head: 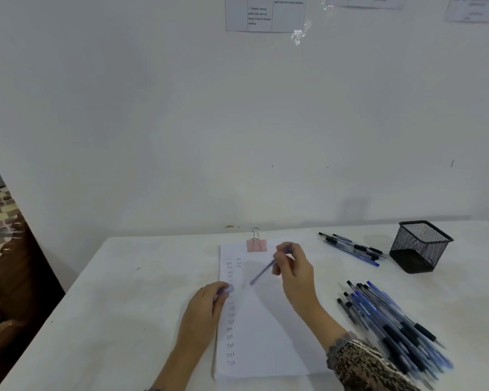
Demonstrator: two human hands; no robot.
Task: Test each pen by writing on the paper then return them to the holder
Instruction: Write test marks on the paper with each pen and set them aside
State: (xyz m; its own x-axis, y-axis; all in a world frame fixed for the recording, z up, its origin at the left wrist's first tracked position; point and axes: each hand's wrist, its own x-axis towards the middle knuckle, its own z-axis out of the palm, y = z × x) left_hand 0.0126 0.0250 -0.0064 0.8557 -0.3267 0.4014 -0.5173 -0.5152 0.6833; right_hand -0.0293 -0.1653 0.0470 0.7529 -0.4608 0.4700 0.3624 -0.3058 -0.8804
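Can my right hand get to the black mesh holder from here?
Probably yes. The right hand, gripping a pen, is above the paper, and the mesh holder stands open-topped further right. Only a row of pens lies flat between them. The left hand pinches what looks like a pen cap.

1 view only, head-worn, wide-angle. Faces forward and down from above near edge of table [124, 292], close over paper [266, 320]; wall [237, 122] filling upper half.

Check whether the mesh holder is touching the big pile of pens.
Apart. The head view shows a strip of bare table between the mesh holder and the big pile of pens.
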